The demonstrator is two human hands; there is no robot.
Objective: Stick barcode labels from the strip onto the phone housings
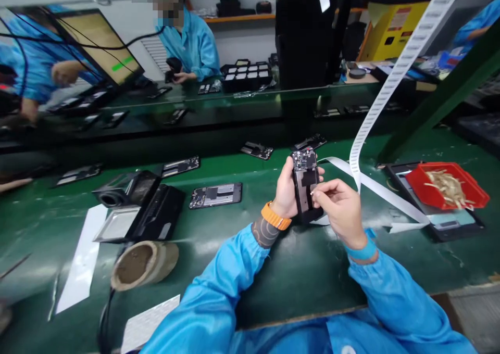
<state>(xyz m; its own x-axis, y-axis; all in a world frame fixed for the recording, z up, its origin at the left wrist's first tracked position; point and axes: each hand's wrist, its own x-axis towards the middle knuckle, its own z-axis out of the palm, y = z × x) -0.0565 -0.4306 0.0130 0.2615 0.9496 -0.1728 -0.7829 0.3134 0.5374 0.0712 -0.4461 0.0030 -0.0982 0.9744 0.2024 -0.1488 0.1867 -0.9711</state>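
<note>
My left hand [284, 193] is wrapped round an opened smartphone [304, 179], held tilted with its inner side up. A circuit board shows at its top end, and a dark, flat inner area lies below. My right hand [344, 208] is pinched over the phone's lower right side. A tiny pale bit shows at its fingertips, too small to name. Behind and beside the hands runs a white strip of printed labels [375, 104], hanging from above and curling onto the green bench [219, 239]. Another opened phone [216, 195] lies to the left of my hands.
On the right, a red tray [478, 187] holds pale thin strips. Several opened phones, including one phone [257, 150], lie along the back. At left stand a black device [167, 213], a round pot [166, 260] and a white strip [84, 260]. Across the bench a co-worker [191, 44] handles a dark object.
</note>
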